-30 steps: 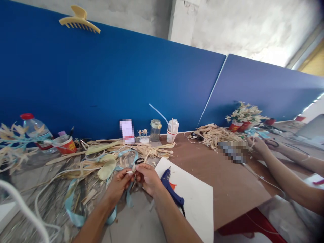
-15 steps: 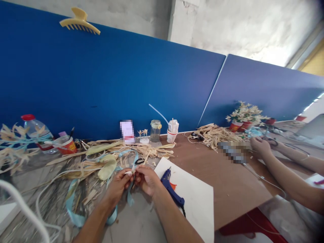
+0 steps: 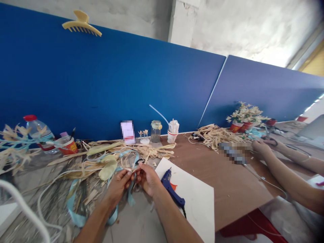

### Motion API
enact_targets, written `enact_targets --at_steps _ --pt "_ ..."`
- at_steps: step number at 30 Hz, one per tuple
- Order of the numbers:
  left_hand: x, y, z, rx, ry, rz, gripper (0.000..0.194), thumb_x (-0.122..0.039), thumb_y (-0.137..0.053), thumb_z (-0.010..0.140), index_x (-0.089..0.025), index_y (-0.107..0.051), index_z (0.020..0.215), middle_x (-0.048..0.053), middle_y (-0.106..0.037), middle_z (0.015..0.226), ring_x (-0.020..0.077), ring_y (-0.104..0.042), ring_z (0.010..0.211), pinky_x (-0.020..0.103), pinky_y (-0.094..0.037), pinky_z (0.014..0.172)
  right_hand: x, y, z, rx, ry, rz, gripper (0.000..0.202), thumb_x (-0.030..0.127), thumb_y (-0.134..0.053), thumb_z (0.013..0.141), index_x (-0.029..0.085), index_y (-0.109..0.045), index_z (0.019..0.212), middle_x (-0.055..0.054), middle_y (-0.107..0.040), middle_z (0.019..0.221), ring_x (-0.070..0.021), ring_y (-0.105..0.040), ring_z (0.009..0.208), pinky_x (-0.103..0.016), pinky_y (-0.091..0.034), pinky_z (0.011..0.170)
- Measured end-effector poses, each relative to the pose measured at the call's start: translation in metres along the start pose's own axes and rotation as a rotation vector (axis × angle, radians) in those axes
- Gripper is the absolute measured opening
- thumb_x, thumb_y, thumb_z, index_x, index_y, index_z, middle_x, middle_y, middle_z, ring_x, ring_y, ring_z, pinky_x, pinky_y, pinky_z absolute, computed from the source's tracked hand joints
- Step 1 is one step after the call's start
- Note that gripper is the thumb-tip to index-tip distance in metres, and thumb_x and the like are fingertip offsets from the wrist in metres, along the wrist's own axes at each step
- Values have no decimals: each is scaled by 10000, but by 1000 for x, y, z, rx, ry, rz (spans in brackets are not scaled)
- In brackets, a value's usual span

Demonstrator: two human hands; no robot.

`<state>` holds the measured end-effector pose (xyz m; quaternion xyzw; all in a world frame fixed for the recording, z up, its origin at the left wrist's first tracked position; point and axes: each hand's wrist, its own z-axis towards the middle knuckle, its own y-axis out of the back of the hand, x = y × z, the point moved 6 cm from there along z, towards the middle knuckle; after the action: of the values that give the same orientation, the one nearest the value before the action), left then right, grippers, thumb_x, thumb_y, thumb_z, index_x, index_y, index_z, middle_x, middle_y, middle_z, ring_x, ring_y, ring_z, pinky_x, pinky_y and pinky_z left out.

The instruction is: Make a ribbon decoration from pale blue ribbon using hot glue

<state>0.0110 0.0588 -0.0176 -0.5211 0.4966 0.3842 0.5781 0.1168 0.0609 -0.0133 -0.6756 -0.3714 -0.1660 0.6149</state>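
Both my hands meet over the near middle of the table. My left hand [image 3: 120, 185] pinches one end of a small pale strip of dried husk [image 3: 129, 170]. The fingers of my right hand [image 3: 149, 179] close on the other end, close beside the left fingertips. A black scissor handle [image 3: 139, 162] shows just behind the right fingers; whether that hand also holds it, I cannot tell. Light blue ribbon [image 3: 131, 199] hangs or lies below the fingers, and more of it curls by the left wrist. Dried husks [image 3: 107, 171] lie just beyond the left hand.
A blue glue gun [image 3: 173, 189] rests on a white board [image 3: 198, 199] right of my forearm. A white cable [image 3: 39, 199] loops at left. Cups, a bottle [image 3: 37, 130] and a jar [image 3: 156, 132] line the blue partition. A co-worker's hands [image 3: 262, 146] work at right.
The fingers of both hands have shifted slightly around the pale strip, with the right fingertips now a little higher. The view has moved a little; the things on the table stay put.
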Motion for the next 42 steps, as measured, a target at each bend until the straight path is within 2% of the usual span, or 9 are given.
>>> enact_targets --at_steps 5,11,15,18,21,27,37,40,42 --pt "1 -1 0 11 12 -81 269 -401 -745 666 -164 -622 694 -51 -563 579 43 -377 446 176 -305 465 3 0 -1 -19 27 24 289 384 -686 698 138 -586 584 19 -550 480 -68 -467 408 -167 -318 404" --pt "0 1 1 -1 6 -86 242 -363 -759 654 -167 -634 721 -45 -602 587 45 -421 439 177 -313 468 7 8 1 -102 28 109 355 473 -622 751 143 -606 621 36 -521 491 -59 -428 388 -184 -325 413" --pt "-4 -1 -1 -7 9 -102 248 -359 -760 654 -169 -640 759 -37 -626 601 48 -440 444 179 -318 475 16 17 3 -179 189 78 194 328 -689 648 165 -655 750 48 -572 546 -59 -429 389 -191 -326 426" --pt "-6 -1 -3 -16 22 -112 263 -368 -766 642 -166 -631 742 -27 -641 612 47 -437 438 181 -313 471 19 17 3 -173 273 -32 142 208 -671 579 164 -660 714 46 -582 541 -57 -425 399 -191 -308 433" --pt "-7 -1 -2 -22 22 -95 272 -384 -761 643 -160 -629 721 -19 -642 611 50 -430 435 187 -311 465 17 16 5 -177 291 -95 100 208 -629 583 155 -655 664 47 -556 503 -59 -417 395 -193 -280 427" --pt "-7 5 1 -89 -4 -66 289 -404 -747 654 -148 -636 730 -25 -622 606 49 -418 435 186 -323 454 20 20 6 -240 328 -59 128 263 -643 588 163 -641 669 73 -504 471 -54 -374 379 -204 -261 424" --pt "-22 19 -3 -230 -22 -355 202 -221 -770 641 -166 -587 706 -23 -638 652 42 -462 469 136 -396 447 27 22 5 -215 370 -92 128 300 -653 620 189 -603 657 73 -496 495 -67 -373 411 -225 -325 466" --pt "-25 27 0 -250 -28 -475 170 -125 -755 626 -152 -601 694 -8 -640 687 40 -477 484 119 -392 409 28 26 8 -205 380 -111 178 322 -669 627 203 -537 625 85 -470 456 -70 -374 413 -217 -325 477" --pt "-25 30 2 -240 -9 -517 158 -107 -748 622 -139 -613 697 -17 -618 646 20 -430 437 103 -359 372 29 30 10 -214 389 -152 236 339 -679 630 215 -481 596 96 -434 415 -77 -366 413 -216 -316 478"
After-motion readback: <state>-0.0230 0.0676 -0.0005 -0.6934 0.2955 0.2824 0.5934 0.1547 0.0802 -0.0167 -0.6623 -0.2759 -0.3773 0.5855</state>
